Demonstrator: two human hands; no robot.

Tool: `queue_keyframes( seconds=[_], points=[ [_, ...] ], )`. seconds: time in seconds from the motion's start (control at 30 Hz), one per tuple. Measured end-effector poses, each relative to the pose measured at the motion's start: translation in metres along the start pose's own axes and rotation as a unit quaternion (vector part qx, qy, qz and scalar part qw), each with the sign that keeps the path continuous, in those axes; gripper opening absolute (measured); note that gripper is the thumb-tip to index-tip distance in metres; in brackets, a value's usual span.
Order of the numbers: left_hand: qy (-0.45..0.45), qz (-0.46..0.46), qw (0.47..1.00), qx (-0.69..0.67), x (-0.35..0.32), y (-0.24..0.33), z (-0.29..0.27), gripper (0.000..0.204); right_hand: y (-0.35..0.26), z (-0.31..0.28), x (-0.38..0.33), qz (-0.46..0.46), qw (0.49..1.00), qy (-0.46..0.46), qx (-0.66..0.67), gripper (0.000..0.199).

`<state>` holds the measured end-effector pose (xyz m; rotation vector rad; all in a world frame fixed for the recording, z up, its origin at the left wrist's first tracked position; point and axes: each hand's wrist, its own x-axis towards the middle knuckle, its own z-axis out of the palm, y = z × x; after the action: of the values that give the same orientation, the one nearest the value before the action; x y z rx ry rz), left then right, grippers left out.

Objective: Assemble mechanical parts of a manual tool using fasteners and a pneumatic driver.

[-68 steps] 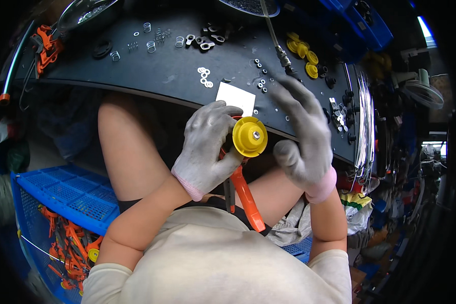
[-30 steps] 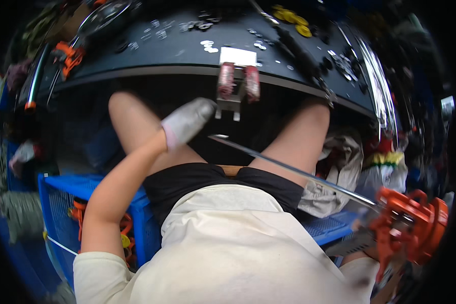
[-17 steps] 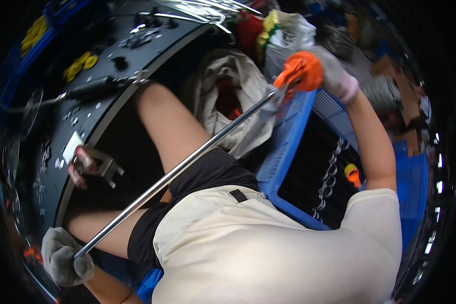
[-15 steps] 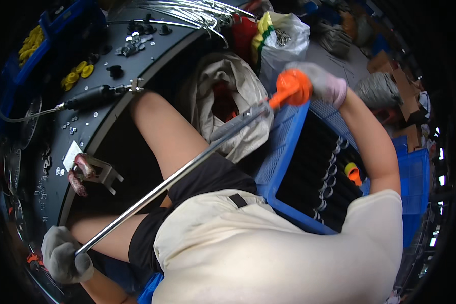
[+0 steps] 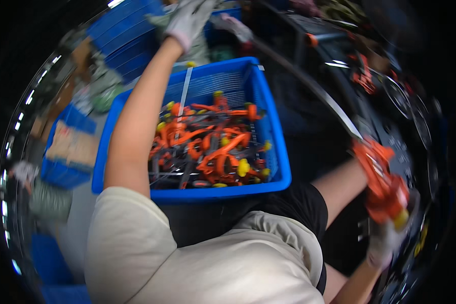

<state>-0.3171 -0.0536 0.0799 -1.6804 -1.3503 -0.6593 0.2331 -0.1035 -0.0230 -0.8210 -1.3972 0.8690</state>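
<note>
A long bar clamp, with a flat metal bar and an orange body, lies slanted on my right side. My gloved right hand is closed around its lower end, beside a yellow pad. An orange jaw sits where the bar meets the body. Stretched away over a blue crate, my gloved left hand is partly cut off by the upper edge and blurred, so its grip cannot be told. Inside the crate lies a heap of orange and black clamps with yellow pads.
At the right stands the dark workbench with small parts. Stacked blue crates stand at the far left, near a blue bin holding a brown sack. A blurred whitish-pink shape, perhaps a glove, is by the bar's far end.
The view has swung, putting the bench at the right and the clamp-filled crate in the middle. My left hand has left the bar and reached far out; my right hand has moved down at the right.
</note>
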Motion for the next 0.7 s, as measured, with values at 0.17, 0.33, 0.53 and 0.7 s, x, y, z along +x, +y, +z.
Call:
queue_keyframes(
  seconds=[0.17, 0.33, 0.53, 0.7],
  points=[
    [-0.124, -0.367, 0.921, 0.043, -0.256, -0.093, -0.149, 0.053, 0.045, 0.212, 0.008, -0.337, 0.848, -0.409, -0.017, 0.040],
    [-0.180, -0.593, 0.781, -0.074, -0.278, 0.007, -0.098, 0.044, 0.101, 0.287, -0.077, -0.281, 0.737, -0.615, -0.007, 0.035],
    [-0.256, -0.248, 0.875, -0.328, -0.085, 0.140, 0.033, 0.021, 0.086, 0.199, -0.062, -0.253, 0.799, -0.533, -0.113, 0.041],
    [-0.152, -0.068, 0.869, -0.466, 0.056, 0.274, 0.195, 0.033, 0.090, 0.085, -0.033, -0.121, 0.874, -0.432, -0.185, 0.036]
  ],
)
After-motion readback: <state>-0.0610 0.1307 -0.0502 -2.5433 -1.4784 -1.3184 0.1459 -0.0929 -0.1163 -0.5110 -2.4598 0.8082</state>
